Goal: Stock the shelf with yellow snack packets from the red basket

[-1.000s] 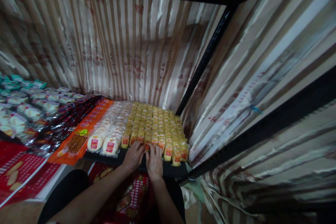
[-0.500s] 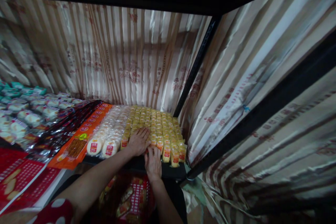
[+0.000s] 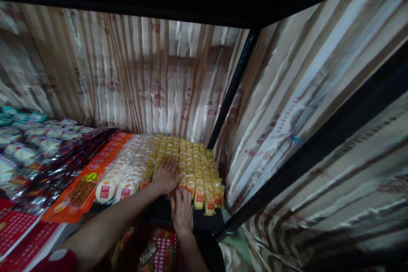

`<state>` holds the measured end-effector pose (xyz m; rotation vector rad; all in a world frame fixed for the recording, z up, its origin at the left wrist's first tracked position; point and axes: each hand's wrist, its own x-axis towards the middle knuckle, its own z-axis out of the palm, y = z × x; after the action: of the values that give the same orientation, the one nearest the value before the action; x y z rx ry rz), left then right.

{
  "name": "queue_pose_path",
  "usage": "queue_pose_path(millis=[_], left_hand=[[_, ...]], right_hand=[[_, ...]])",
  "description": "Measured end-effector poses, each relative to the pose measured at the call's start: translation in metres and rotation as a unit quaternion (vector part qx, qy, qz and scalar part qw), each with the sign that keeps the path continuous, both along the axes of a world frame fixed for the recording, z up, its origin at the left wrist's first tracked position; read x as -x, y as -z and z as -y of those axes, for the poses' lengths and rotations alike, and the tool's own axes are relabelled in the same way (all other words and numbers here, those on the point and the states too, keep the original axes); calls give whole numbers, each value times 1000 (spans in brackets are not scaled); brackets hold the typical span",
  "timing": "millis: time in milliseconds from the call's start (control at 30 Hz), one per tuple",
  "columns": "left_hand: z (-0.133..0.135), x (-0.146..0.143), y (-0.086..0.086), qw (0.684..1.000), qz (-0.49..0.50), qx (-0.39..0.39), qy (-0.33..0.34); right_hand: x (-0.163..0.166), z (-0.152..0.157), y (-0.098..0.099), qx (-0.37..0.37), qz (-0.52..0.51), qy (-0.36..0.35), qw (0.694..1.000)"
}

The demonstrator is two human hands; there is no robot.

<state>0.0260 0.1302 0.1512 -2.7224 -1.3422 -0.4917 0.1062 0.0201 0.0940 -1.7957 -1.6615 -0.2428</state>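
My left hand lies flat over the rows of small yellow wrapped snack packets, fingers stretched forward and thumb out to the right. Just below it, my right hand is at the front edge of these rows. Its fingers are bent and close together against the front packets; what they hold, if anything, is hidden. A bit of red label shows between the two hands. Yellow packets with red labels stand upright to the right of my hands. Left of them are rows of round white wrapped snacks.
An orange snack bag, dark shiny packs and white packs fill the shelf's left. A red basket of packets is below. A black shelf post rises at the back corner. Striped curtain hangs behind.
The view has shifted slightly, so the shelf sits lower and further left. Both hands stay at the same yellow rows, with only small movement.
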Motion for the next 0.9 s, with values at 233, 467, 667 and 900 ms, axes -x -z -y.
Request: queue_pose_path(millis=[233,467,667,900], left_hand=[[-20,-7,0,1000,10,-10,-2],[-22,-7,-16,998,12,57,17],[49,1,-34,976,201,-9,87],[118,39,-6,945,300,59,120]], right_hand=[[2,0,-2,8,-4,7,1000],[6,5,-13,39,-1,9,999],[5,2,6,3,24,38,999],[3,6,-4,13,-41,-22,999]])
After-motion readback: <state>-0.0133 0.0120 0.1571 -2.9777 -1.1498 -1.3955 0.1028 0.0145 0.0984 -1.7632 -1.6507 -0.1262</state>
